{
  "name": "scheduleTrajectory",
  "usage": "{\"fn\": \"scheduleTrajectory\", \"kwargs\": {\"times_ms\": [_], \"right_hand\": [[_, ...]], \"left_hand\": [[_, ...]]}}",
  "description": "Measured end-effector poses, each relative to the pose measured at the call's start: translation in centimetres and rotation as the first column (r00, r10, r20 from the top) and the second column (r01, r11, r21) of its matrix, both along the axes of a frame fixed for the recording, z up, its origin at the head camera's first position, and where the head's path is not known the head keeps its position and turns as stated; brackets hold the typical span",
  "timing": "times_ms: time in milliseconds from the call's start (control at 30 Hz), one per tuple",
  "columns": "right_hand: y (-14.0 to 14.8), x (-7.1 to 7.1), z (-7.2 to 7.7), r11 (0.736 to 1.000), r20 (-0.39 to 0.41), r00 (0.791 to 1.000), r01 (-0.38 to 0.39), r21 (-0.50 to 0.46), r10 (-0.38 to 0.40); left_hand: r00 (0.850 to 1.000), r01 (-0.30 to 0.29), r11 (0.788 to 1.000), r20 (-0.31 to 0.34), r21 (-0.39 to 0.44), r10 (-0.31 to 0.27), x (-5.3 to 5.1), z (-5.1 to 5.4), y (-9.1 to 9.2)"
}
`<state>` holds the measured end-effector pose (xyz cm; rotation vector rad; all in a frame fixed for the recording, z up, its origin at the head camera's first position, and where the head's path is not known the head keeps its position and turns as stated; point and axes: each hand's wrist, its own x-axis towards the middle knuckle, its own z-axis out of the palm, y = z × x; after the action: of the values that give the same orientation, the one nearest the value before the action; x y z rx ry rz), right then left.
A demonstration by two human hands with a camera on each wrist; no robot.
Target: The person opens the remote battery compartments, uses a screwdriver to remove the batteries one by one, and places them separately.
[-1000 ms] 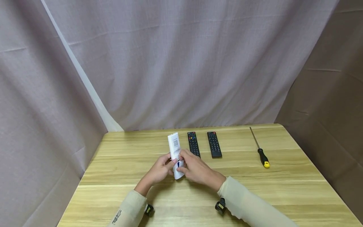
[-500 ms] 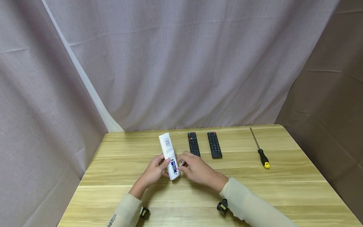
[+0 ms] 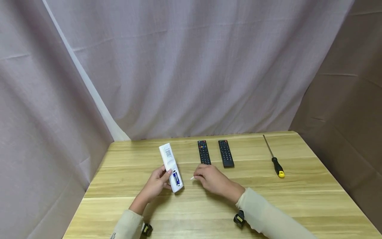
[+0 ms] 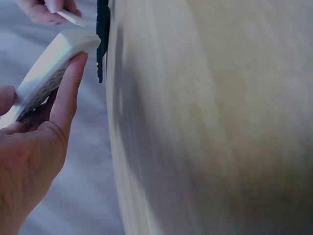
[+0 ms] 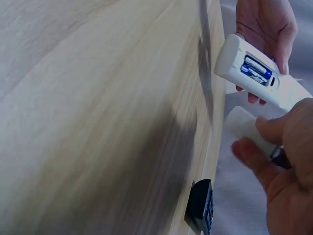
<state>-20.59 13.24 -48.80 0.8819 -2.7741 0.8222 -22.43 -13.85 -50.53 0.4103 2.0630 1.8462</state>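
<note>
My left hand (image 3: 154,183) grips a white remote control (image 3: 167,158), holding it above the table with its back facing up. The battery compartment is uncovered, and blue batteries (image 5: 256,70) lie inside it, seen best in the right wrist view. To the right of the remote, my right hand (image 3: 215,179) pinches the small white battery cover (image 5: 247,128) between thumb and fingers, apart from the remote. In the left wrist view, fingers wrap under the remote's button side, and the cover's edge (image 4: 72,17) shows near the top.
Two black remotes, the nearer-left one (image 3: 204,152) and the other (image 3: 226,153), lie on the wooden table (image 3: 298,199) beyond my right hand. Farther right is a screwdriver (image 3: 277,167) with a black and yellow handle. Curtains (image 3: 209,66) hang behind the table.
The cover has come off the white remote in my right hand, exposing the batteries. My left hand has moved left with the remote, and my right hand has drawn slightly right.
</note>
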Motion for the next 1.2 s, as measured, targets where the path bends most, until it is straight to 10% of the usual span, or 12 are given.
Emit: {"fn": "scheduleTrajectory", "kwargs": {"times_ms": [433,1200], "right_hand": [[-2.2,0.0,-1.1,0.967,-0.024,0.997,-0.065,0.247,0.074],[-5.4,-2.3,-2.2,0.825,-0.116,0.986,-0.03,0.564,0.116]], "left_hand": [[1.0,-0.029,0.999,-0.001,0.04,0.029,0.6,0.3,-0.4],[0.991,-0.136,0.989,-0.012,0.061,0.137,0.9,1.2,-0.8]]}}
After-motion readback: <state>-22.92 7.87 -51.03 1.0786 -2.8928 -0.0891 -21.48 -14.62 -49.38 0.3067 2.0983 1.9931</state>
